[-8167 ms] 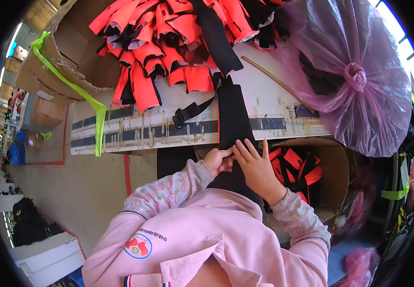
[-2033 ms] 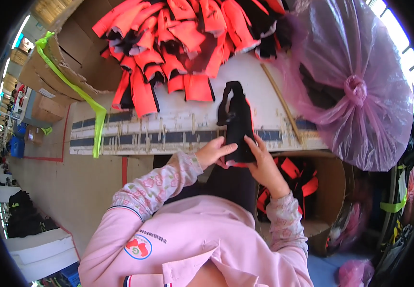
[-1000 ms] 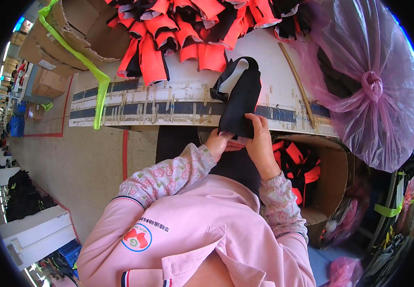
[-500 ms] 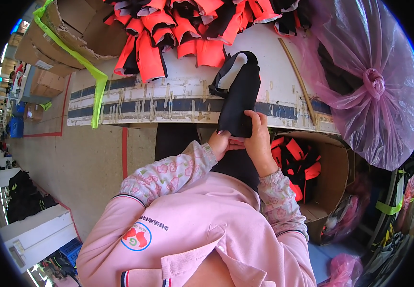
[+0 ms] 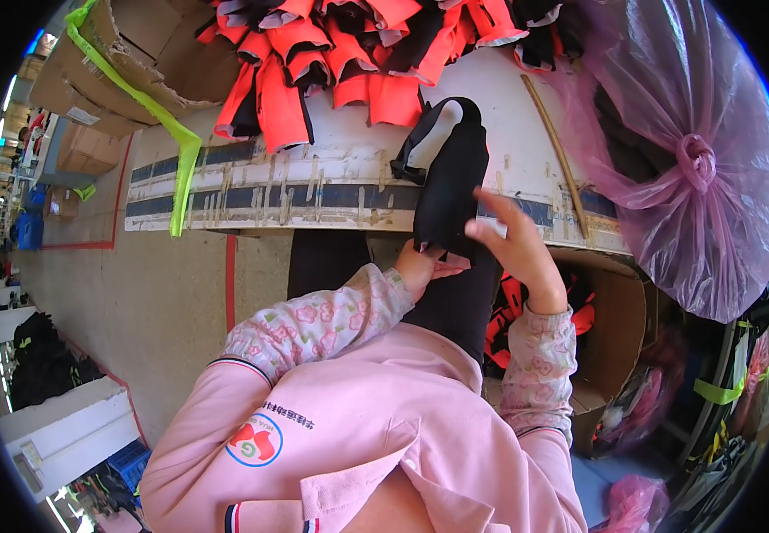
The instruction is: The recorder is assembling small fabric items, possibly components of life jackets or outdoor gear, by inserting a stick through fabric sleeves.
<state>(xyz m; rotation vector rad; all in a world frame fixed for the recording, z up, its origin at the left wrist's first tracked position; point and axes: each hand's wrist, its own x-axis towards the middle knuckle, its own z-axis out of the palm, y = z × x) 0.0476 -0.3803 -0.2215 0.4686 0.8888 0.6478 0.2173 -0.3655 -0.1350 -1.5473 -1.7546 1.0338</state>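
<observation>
Cardboard box holding orange-and-black pieces

Black piece (strap looped); left hand under it, hold unclear; right hand spread.

Far left, we see an open cardboard box with a torn rim, a yellow-green strip draped down past it. Far right, a knotted purple bag; wooden stick just left of it. Left, blue container. Near left, we note a black heap and white box. Near right, pink bag.
</observation>
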